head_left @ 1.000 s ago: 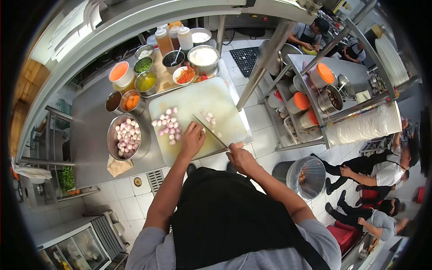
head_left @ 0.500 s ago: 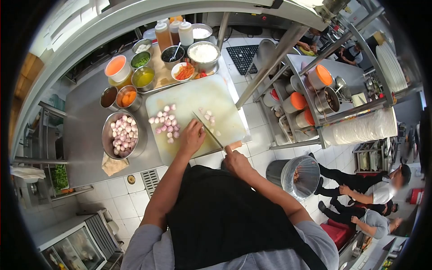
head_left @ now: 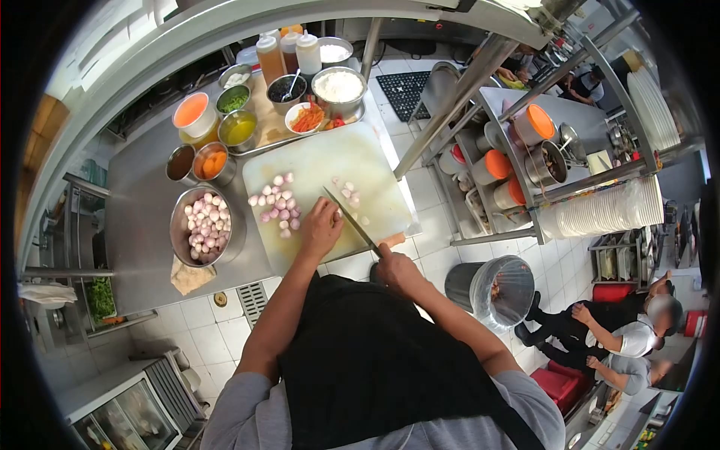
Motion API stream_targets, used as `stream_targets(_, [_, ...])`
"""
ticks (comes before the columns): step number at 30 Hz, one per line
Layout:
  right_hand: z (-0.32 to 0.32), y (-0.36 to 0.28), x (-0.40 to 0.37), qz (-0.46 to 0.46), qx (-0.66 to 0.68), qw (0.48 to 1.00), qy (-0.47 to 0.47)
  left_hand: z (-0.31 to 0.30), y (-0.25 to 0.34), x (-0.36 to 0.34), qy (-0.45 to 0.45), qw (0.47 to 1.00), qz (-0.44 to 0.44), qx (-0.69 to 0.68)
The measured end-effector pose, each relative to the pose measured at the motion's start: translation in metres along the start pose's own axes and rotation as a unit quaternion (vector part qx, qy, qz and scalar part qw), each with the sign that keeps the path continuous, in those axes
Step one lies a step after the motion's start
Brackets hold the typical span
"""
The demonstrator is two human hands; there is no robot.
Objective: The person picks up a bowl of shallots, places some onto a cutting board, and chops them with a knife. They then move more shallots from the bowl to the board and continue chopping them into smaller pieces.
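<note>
My right hand [head_left: 396, 271] is wrapped around the handle of a chef's knife [head_left: 351, 218], whose blade points up and left across the white cutting board [head_left: 345, 154]. Close against the blade's left side, my left hand [head_left: 322, 226] has its fingertips pinched together and pressed down to the board; whatever they hold is hidden. Left of that hand lies a group of peeled shallots [head_left: 280, 199]. Several cut shallot pieces [head_left: 350, 193] lie right of the blade. A steel bowl [head_left: 178, 238] full of shallots stands on the steel counter beside the board.
Beyond the board stand bowls of flour [head_left: 337, 86], sliced peppers [head_left: 306, 118] and yellow liquid [head_left: 238, 129], plus squeeze bottles [head_left: 308, 54]. A tan cloth [head_left: 192, 277] lies at the counter edge. A lined bin [head_left: 501, 294] and a shelf post [head_left: 450, 112] are on the right.
The knife has shifted slightly, its handle a little lower and its blade turned a bit. My left hand stays nearly in place. People at the far right have changed position.
</note>
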State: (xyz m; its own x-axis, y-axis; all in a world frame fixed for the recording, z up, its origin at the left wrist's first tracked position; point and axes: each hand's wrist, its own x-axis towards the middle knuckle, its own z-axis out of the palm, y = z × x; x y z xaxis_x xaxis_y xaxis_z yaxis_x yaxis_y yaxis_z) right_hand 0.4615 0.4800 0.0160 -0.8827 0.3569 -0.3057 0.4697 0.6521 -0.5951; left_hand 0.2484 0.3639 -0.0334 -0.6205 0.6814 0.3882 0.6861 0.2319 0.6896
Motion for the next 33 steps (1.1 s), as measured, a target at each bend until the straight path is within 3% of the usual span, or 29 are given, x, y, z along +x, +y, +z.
stream_targets(1, [-0.007, 0.001, 0.001, 0.007, 0.032, 0.999, -0.028, 0.0, 0.002, 0.0, 0.012, 1.0, 0.0, -0.003])
stream_targets(6, [-0.017, 0.014, 0.01, -0.002, 0.028, 1.0, 0.005, 0.0, 0.012, 0.008, 0.029, 0.999, 0.029, 0.002])
stream_targets(11, [-0.008, 0.014, 0.01, -0.001, -0.01, 0.998, 0.057, 0.009, 0.006, 0.025, -0.096, 0.985, -0.095, 0.109])
stream_targets(14, [0.003, 0.013, 0.007, -0.01, -0.021, 0.998, 0.053, 0.011, 0.008, 0.018, -0.012, 0.994, -0.097, 0.051])
stream_targets(15, [0.004, 0.012, 0.007, -0.006, -0.037, 0.998, 0.046, 0.01, 0.007, 0.017, -0.014, 0.994, -0.094, 0.051])
stream_targets(17, [0.006, 0.013, 0.003, -0.022, -0.053, 0.997, 0.054, 0.004, 0.004, 0.011, -0.003, 0.999, 0.006, -0.036])
stream_targets(23, [0.014, 0.009, 0.008, -0.039, -0.059, 0.996, 0.053, -0.006, 0.007, 0.01, -0.052, 0.998, -0.007, -0.017])
stream_targets(33, [-0.009, -0.009, -0.006, -0.045, -0.088, 0.993, 0.058, -0.005, 0.006, 0.003, -0.027, 0.998, -0.003, -0.063])
